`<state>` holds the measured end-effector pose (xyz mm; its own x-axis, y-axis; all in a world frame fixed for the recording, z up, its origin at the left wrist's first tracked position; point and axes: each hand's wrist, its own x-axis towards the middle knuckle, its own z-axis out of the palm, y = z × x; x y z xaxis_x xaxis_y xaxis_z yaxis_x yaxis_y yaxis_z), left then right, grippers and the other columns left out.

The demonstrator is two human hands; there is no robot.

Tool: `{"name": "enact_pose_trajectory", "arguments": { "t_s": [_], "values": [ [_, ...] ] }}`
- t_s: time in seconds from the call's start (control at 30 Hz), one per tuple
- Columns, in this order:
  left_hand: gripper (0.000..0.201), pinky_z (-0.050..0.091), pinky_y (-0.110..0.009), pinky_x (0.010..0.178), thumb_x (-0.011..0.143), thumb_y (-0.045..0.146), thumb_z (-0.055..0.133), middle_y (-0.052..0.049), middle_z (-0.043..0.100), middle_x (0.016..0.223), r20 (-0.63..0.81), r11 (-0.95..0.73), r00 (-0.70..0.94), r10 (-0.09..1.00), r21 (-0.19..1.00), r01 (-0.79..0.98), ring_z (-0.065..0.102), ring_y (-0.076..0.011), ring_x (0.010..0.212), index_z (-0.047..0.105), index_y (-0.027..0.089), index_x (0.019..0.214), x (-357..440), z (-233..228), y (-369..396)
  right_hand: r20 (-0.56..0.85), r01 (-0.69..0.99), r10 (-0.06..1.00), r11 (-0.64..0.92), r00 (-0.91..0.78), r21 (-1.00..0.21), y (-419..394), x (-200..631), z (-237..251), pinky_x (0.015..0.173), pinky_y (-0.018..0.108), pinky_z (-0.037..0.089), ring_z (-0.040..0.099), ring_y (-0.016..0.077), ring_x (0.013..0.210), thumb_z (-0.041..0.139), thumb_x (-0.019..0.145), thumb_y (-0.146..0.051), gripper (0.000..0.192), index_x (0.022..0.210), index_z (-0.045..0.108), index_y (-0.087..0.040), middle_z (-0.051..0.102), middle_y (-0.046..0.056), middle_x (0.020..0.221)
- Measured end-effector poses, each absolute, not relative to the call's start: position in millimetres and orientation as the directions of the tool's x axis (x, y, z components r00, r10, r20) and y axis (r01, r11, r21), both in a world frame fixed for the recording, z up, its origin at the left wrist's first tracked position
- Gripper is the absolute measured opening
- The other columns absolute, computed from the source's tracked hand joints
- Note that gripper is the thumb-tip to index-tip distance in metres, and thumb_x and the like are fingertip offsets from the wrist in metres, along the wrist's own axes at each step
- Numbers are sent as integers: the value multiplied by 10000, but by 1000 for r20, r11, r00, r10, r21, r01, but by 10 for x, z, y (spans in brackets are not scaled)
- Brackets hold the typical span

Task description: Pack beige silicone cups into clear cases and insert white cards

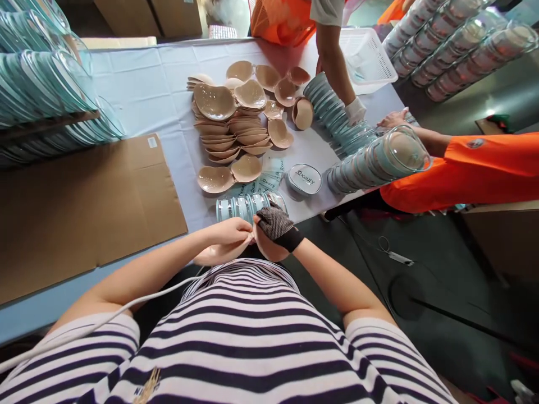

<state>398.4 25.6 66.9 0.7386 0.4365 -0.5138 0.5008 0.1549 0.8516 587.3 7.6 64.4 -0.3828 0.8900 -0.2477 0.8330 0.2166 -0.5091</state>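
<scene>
Striped-shirt torso nearest; bare left hand (229, 231) and mesh-gloved right hand (273, 227) both pinched a beige silicone cup (214, 255), held at the white-clothed worktop (138, 90) edge, close for control.

Cloth-covered table (138, 90) under cups (229, 120), cardboard (76, 207)

One white basket (367, 58), one cardboard sheet (84, 207), one oval labelled lid (304, 179), two orange sleeves (463, 174), roughly twenty-odd beige cups (236, 120).
</scene>
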Motion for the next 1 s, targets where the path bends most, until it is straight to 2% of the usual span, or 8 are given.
{"name": "enact_pose_trajectory", "arguments": {
  "t_s": [0.13, 0.23, 0.33, 0.5, 0.63, 0.73, 0.83, 1.0],
  "values": [
    [296, 426, -278, 753, 822, 396, 516, -42, 681, 868, -531, 410, 751, 393, 832, 374, 574, -176, 832, 692, 160, 785, 4003, 621, 309, -284, 836, 879, 200, -383, -511, 209, 5995, 692, 871, 327, 436, 624, 189, 817, 423, 972, -296, 337, 832, 702, -169, 706, 74, 838],
    [344, 403, -283, 744, 796, 475, 616, -47, 654, 758, -505, 474, 753, 422, 831, 292, 535, -159, 747, 680, 145, 727, 4011, 628, 340, -65, 770, 909, 308, -411, -559, 88, 6039, 741, 987, 398, 414, 615, 234, 1021, 528, 922, -334, 288, 1086, 687, -159, 702, 109, 1061],
    [364, 393, -277, 740, 754, 496, 690, -70, 677, 825, -492, 551, 742, 456, 811, 199, 538, -162, 779, 704, 133, 730, 4020, 628, 369, 133, 689, 865, 471, -484, -551, -112, 6031, 716, 1124, 483, 313, 561, 259, 1177, 584, 882, -329, 437, 1286, 592, -163, 659, 120, 1213],
    [307, 412, -265, 725, 739, 438, 748, -91, 702, 922, -505, 679, 750, 426, 727, 104, 556, -152, 776, 744, 132, 753, 4010, 592, 397, 253, 729, 842, 540, -477, -421, -160, 6020, 612, 1203, 569, 155, 590, 241, 1156, 465, 931, -204, 294, 1133, 678, -220, 715, 61, 1089],
    [269, 429, -252, 714, 743, 383, 767, -108, 702, 924, -500, 723, 781, 375, 685, 91, 580, -155, 776, 765, 127, 824, 3957, 624, 382, 295, 704, 799, 601, -523, -379, -98, 6047, 647, 1208, 598, 124, 600, 228, 1155, 451, 940, -200, 258, 1038, 689, -224, 731, 37, 1039],
    [287, 429, -250, 693, 730, 416, 772, -105, 695, 853, -470, 687, 785, 403, 722, 80, 576, -157, 752, 760, 133, 780, 3946, 681, 343, 330, 690, 800, 600, -502, -405, -144, 6017, 706, 1207, 557, 202, 635, 208, 1095, 443, 936, -206, 265, 1057, 679, -210, 734, 53, 1002],
    [296, 435, -267, 707, 730, 448, 752, -89, 695, 798, -428, 574, 742, 516, 816, 71, 586, -170, 751, 751, 152, 748, 3987, 730, 296, 344, 700, 856, 514, -385, -495, -219, 5908, 692, 1145, 425, 382, 680, 171, 973, 447, 933, -218, 272, 1078, 677, -208, 736, 54, 981],
    [258, 439, -323, 829, 822, 397, 617, -75, 710, 826, -177, 43, 597, 783, 972, 232, 602, -206, 828, 745, 184, 751, 4053, 764, 345, 263, 645, 962, 246, -72, -723, -183, 5744, 456, 887, 310, 561, 705, 167, 871, 443, 943, -255, 261, 982, 699, -216, 748, 49, 927]
  ]
}}
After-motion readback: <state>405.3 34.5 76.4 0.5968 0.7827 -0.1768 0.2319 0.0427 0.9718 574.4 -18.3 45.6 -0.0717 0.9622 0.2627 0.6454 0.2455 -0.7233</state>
